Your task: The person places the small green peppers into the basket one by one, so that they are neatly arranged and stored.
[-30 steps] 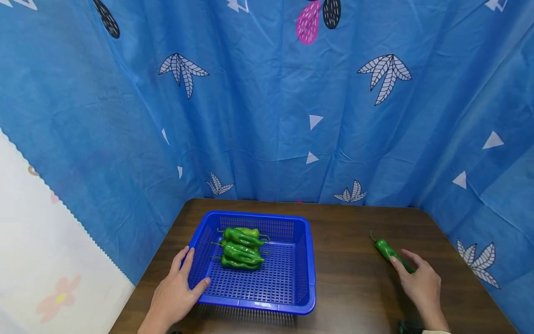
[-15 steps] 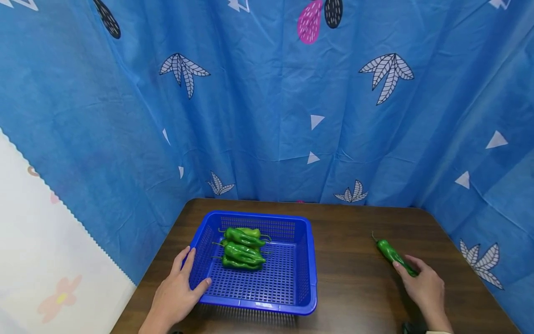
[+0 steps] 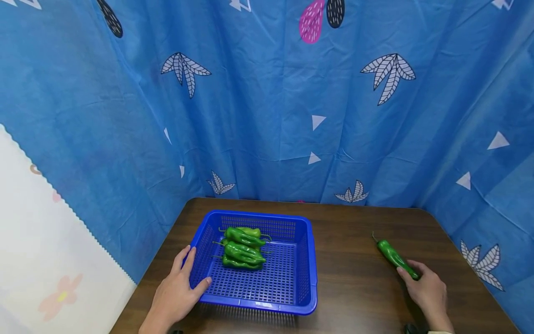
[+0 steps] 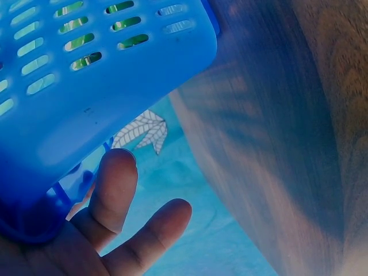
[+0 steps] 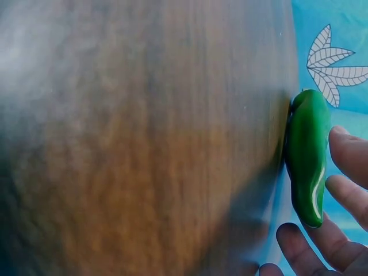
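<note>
A long green pepper (image 3: 390, 255) lies slantwise on the wooden table (image 3: 346, 250), its stem pointing away. My right hand (image 3: 427, 285) is at its near end, thumb and fingers loosely spread around the tip. In the right wrist view a small gap shows between the pepper (image 5: 309, 155) and the upper finger (image 5: 349, 155). To the left stands a blue plastic basket (image 3: 306, 273) holding several green peppers (image 3: 242, 253) in a pile. My left hand (image 3: 175, 292) rests at the basket's near left corner, thumb over the rim, fingers (image 4: 118, 190) extended along the outside.
A blue patterned curtain (image 3: 258, 116) hangs behind and at the sides of the table. Pale flowered cloth (image 3: 54, 260) lies at the far left. Bare wood separates the basket from the single pepper.
My right hand has slid back slightly toward the pepper's near tip, showing more of the pepper. The pepper stays put, as do the left hand and the basket.
</note>
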`<state>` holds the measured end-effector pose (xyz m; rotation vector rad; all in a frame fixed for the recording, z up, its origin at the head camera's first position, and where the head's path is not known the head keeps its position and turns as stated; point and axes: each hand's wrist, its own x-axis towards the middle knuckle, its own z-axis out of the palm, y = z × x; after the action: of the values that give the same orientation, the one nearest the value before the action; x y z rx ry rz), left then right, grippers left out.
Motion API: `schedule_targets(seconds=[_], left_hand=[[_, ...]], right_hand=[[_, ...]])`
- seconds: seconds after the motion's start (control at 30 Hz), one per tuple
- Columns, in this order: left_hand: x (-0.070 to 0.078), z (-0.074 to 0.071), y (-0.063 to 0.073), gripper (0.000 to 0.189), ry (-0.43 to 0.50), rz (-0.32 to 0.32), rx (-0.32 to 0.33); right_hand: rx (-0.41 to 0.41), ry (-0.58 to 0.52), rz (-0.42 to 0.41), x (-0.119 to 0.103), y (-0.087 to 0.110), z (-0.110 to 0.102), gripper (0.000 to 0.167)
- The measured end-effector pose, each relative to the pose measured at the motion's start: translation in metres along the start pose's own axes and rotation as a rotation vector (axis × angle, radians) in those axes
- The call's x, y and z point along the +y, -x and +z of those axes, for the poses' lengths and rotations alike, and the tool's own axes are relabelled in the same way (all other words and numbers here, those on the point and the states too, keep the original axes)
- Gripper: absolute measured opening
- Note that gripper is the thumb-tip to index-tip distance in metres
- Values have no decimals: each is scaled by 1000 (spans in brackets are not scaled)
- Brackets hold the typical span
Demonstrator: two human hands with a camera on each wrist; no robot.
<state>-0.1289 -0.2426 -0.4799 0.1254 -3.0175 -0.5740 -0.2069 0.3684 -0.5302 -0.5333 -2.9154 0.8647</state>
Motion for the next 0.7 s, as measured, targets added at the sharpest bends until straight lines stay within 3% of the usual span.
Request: schedule_targets(seconds=[0.37, 0.7], left_hand=[[-4, -4, 3, 96, 6, -29, 9], [2, 1, 0, 95, 4, -27, 5]], right_hand=[[-33, 6, -17, -10, -12, 4, 67], [-71, 25, 11, 1, -4, 3, 66]])
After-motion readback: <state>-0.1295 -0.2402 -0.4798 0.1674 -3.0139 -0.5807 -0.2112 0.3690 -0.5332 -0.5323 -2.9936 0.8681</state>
